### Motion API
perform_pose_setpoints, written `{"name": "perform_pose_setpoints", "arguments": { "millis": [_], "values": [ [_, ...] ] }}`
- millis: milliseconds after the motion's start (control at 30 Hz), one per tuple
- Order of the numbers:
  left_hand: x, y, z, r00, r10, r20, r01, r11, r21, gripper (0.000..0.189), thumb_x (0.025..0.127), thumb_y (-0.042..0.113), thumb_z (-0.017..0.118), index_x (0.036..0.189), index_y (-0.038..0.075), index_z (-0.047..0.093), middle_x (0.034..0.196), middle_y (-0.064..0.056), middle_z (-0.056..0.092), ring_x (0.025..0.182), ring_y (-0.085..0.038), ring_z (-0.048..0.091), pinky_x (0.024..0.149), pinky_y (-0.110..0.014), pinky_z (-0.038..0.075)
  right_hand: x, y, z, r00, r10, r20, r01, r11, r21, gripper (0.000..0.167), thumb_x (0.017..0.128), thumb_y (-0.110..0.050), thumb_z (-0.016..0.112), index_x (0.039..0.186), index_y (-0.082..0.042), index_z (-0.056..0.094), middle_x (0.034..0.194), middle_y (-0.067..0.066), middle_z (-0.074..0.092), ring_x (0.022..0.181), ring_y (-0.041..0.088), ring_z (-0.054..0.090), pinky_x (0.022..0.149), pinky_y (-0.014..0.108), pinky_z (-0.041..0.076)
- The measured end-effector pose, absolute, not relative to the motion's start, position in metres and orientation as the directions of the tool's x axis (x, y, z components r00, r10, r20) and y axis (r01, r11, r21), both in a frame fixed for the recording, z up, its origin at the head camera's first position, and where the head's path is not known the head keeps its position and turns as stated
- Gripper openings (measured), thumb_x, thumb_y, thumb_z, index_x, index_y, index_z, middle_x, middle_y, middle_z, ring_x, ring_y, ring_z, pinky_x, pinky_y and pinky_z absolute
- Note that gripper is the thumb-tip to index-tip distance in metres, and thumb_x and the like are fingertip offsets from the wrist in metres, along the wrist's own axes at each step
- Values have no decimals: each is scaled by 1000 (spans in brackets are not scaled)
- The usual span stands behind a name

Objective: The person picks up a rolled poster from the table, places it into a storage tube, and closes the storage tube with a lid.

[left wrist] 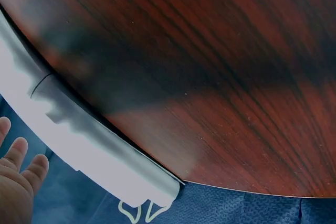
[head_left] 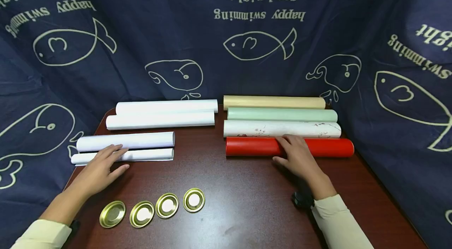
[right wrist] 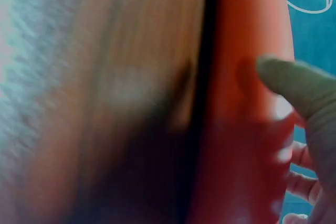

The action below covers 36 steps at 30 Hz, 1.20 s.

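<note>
L hand [head_left: 102, 168] is loose, fingers spread & grasping nothing; it's over the thin white roll [head_left: 146, 155], the front one of a pair w/ a thicker white roll [head_left: 123, 141] just behind. Can't tell if any fingertip touches. R hand [head_left: 298, 157] is likewise unclenched — it's over the red roll [head_left: 252, 146], fingers across toward the far side, thumb out on the near side; no grip shows, contact unclear. Prob. one hand per side so each has its own group in easy reach.

Behind the red roll, close together: a flowered white roll [head_left: 243, 128], a green roll [head_left: 282, 114], a cream roll [head_left: 275, 102]. Back left, two more white rolls [head_left: 159, 119] side by side. All lie lengthwise across the table [head_left: 229, 186], approx. parallel — prob. so they sit snug & don't wander. Looks sorted: plain white left, coloured/patterned right.

Four gold lids [head_left: 167, 205] sit in a slanting row, front left, apart from the rolls, maybe to avoid mixing w/ them.
</note>
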<state>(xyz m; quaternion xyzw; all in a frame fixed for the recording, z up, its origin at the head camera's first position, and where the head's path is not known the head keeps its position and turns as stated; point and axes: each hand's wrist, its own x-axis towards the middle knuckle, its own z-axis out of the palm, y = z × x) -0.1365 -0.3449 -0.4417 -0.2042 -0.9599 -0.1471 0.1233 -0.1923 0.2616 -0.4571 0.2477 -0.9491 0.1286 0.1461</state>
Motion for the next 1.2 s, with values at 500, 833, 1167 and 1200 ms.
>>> {"name": "perform_pose_setpoints", "arguments": {
  "millis": [500, 833, 1167, 1200],
  "values": [
    [-148, -354, -456, -862, 392, 322, 461, 870, 176, 51, 80, 12, 81, 124, -3, 63, 122, -23, 59, 111, -45, 53, 90, -60, 41, -185, 257, -461, -871, -438, 222, -485, 837, -253, 71, 77, -36, 86, 135, -7, 58, 130, 16, 60, 123, 39, 50, 105, 63, 30],
    [-149, -357, -462, -848, 394, 354, 472, 866, 165, 49, 77, 8, 82, 121, -1, 64, 117, -23, 61, 107, -44, 55, 88, -60, 43, -186, 255, -459, -861, -474, 186, -504, 843, -187, 76, 77, -36, 86, 139, -7, 54, 132, 17, 58, 124, 39, 50, 105, 62, 32],
    [-157, -358, -468, -805, 444, 394, 517, 850, 97, 52, 69, 3, 86, 117, 2, 68, 109, -18, 63, 101, -41, 57, 77, -60, 46, -183, 261, -451, -784, -590, 192, -619, 764, -183, 75, 76, -39, 86, 137, -8, 57, 124, 14, 62, 116, 34, 56, 102, 56, 40],
    [-157, -359, -468, -804, 445, 395, 516, 852, 92, 52, 69, 2, 86, 117, 3, 68, 109, -17, 63, 100, -40, 57, 76, -60, 46, -181, 261, -451, -782, -593, 193, -622, 761, -186, 75, 76, -40, 86, 138, -8, 57, 125, 13, 62, 116, 34, 56, 102, 56, 40]
  ]
}}
